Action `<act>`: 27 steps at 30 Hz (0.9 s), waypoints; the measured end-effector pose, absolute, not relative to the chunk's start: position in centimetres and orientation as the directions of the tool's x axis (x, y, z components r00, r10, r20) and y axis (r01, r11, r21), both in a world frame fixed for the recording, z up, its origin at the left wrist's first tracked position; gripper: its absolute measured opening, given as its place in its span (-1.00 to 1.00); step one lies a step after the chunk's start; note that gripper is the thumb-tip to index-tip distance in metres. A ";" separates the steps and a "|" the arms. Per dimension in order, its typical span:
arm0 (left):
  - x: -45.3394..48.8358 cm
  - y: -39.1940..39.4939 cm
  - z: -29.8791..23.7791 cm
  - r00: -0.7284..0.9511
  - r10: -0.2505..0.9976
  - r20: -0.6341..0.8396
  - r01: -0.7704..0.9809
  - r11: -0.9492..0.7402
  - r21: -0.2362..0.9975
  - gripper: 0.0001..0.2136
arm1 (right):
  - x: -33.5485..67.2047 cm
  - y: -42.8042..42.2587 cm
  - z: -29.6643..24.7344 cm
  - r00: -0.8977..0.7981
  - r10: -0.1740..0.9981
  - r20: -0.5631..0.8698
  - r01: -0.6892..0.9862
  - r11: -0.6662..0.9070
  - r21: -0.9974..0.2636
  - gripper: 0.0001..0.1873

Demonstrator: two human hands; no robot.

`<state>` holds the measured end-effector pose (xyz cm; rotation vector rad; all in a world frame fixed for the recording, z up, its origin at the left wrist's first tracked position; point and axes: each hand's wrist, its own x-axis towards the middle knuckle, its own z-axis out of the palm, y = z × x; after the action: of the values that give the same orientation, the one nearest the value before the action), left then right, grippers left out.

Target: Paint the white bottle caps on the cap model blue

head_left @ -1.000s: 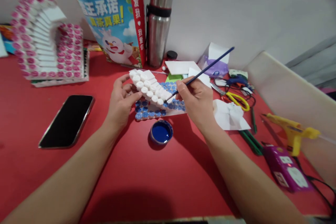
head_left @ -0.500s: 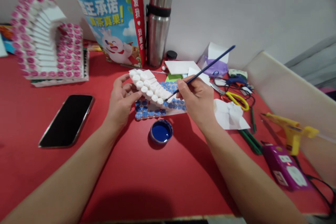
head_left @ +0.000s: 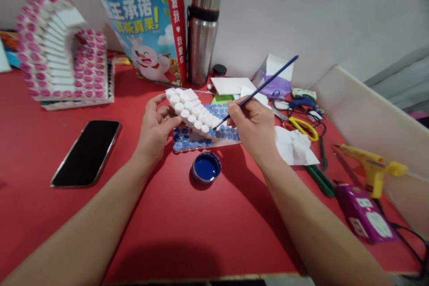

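A small white stepped model [head_left: 191,111] made of round caps stands on the red table [head_left: 187,228], its base caps painted blue. My left hand [head_left: 156,127] grips the model's left side with curled fingers. My right hand [head_left: 253,127] pinches a thin blue paintbrush [head_left: 264,87], whose tip touches the caps at the model's right end. A round lid of blue paint [head_left: 206,167] sits just in front of the model, between my forearms.
A black phone [head_left: 87,152] lies at the left. A larger pink-capped stepped model [head_left: 60,49], a printed bag [head_left: 144,22] and a steel flask [head_left: 203,33] stand at the back. Scissors [head_left: 300,125], paper scraps, a yellow glue gun [head_left: 372,167] and a purple box [head_left: 363,214] crowd the right.
Almost nothing differs. The brush handle has tipped very slightly while its tip stays at the same caps. Both hands keep their places.
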<state>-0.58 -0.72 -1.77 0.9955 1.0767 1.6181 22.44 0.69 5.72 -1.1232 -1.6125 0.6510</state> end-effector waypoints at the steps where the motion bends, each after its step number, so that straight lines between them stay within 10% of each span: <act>1: -0.6 -0.7 -1.8 -0.248 0.960 0.127 -0.252 -0.191 0.949 -0.30 | 22.4 0.7 5.7 -0.045 0.900 0.433 0.348 0.420 -0.838 -0.73; 18: -0.6 -0.5 -2.0 -0.245 0.959 0.142 -0.253 -0.205 0.945 -0.31 | 23.7 0.4 7.6 0.046 0.850 0.525 0.308 0.488 -0.817 -0.71; 27: -0.7 -0.1 -2.2 -0.244 0.954 0.175 -0.215 -0.229 0.949 -0.26 | 24.3 -1.9 7.5 0.036 0.917 0.396 -0.102 0.398 -0.912 -0.63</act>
<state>-0.70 -0.13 -2.21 1.0547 1.0765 1.6330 24.25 -1.91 7.46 -0.8371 -1.2871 0.9432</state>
